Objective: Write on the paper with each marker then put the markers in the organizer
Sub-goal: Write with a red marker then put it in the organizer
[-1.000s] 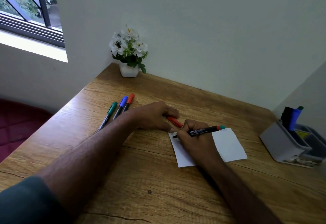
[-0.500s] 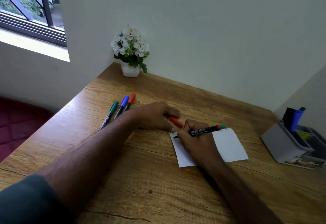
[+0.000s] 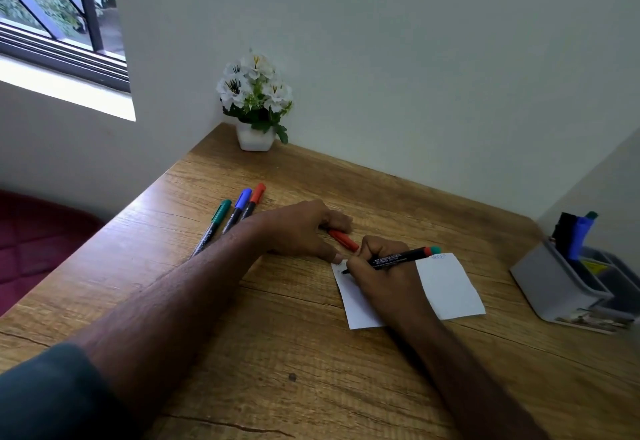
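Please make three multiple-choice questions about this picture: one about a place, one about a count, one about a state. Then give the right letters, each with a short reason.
1. Where does the flower pot stand?
A. at the desk's far corner, by the wall
B. on the paper
C. inside the organizer

2. How many capped markers lie side by side on the desk, left of the left arm?
A. one
B. three
C. five

3. What is the right hand doing?
A. resting open
B. holding a marker, tip on the paper
C. lifting the organizer

Key: 1 A, the pot sits where desk meets wall. 2 B, the green marker, blue marker and red marker. 3 B, its grip holds the black marker, tip on the paper.
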